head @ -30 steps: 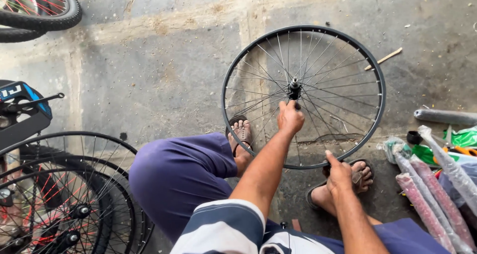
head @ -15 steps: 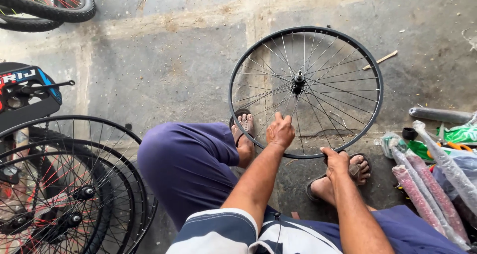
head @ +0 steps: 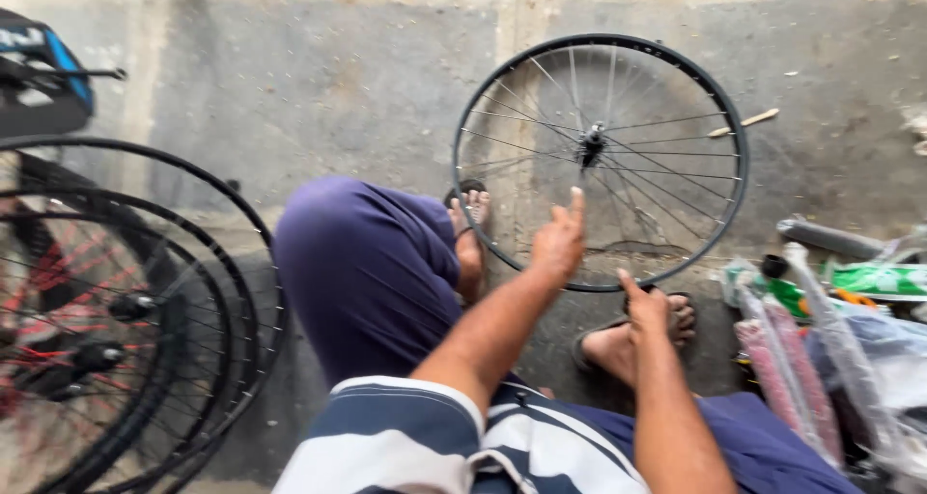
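A: What stands biggest here?

B: The concrete floor [head: 319, 98], with a stack of spoked wheels [head: 126, 320] leaning at nine o'clock, out of the way of the person's knees.

A: And the thing in hand?

B: A bare bicycle rim [head: 601, 162], no tyre on it, stands upright at twelve o'clock. Its lower edge sits between the sandalled feet [head: 471, 225], which seem to brace it so it cannot roll. The hub [head: 591, 146] is at its centre, facing the person.

A: The hands?

B: The left hand [head: 558, 243] hovers in front of the lower spokes, loosely curled, index finger pointing up towards the hub; it grips nothing. The right hand [head: 645, 306] is at five o'clock of the rim, by the bottom edge, thumb raised. Whether it touches the rim I cannot tell, and it holds nothing I can see.

A: Anything smaller?

B: Wrapped bicycle parts [head: 821, 359] lie at three o'clock, within reach, and a small stick [head: 745, 121] rests on the floor behind the rim.
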Action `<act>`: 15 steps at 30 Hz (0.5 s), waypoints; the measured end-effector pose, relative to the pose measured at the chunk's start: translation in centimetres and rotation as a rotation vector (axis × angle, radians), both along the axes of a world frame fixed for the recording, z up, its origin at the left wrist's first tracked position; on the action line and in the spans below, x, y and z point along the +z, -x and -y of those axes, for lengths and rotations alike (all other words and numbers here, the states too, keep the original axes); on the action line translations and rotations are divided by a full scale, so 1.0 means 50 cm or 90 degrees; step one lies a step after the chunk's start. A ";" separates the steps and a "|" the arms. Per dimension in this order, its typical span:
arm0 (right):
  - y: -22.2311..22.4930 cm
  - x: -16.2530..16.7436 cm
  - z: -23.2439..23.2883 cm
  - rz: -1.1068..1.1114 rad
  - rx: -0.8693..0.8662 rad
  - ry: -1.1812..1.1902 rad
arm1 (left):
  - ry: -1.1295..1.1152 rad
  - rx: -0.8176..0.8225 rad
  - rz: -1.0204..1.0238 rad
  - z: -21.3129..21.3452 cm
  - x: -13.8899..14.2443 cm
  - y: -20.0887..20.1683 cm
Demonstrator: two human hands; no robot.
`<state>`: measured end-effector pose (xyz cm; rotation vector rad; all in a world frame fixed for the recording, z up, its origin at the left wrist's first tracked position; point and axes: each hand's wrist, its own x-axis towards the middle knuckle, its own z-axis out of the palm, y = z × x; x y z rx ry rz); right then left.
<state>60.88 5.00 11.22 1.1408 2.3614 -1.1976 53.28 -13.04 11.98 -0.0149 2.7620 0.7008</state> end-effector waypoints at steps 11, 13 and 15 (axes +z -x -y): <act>-0.069 -0.056 -0.050 -0.116 -0.267 0.508 | -0.290 0.066 0.171 -0.074 -0.071 -0.038; -0.079 -0.060 -0.057 -0.117 -0.264 0.507 | -0.329 0.037 0.208 -0.075 -0.093 -0.028; -0.087 -0.057 -0.061 -0.116 -0.263 0.495 | -0.358 -0.038 0.262 -0.081 -0.108 -0.023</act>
